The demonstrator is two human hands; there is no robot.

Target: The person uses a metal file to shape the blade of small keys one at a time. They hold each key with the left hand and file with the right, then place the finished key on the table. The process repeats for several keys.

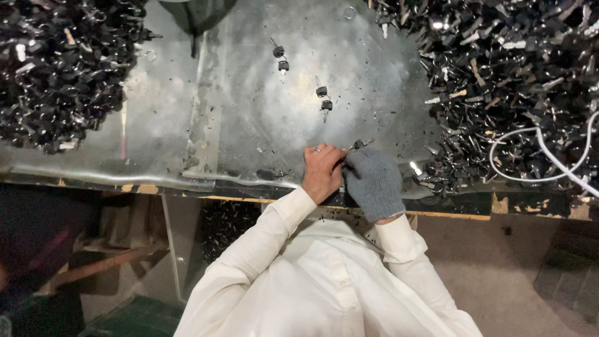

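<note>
Head view: left hand (322, 171) and gloved right hand (373, 181) together, fingers pinched on a small key (360, 145).

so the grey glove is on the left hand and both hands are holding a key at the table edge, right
Not quite. In the head view the grey glove is on the right hand; the left hand is bare. Both hands do hold a key at the table edge.

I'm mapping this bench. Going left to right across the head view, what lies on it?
Left key pile → first key pair → second key pair → right key pile → white cable.
</note>
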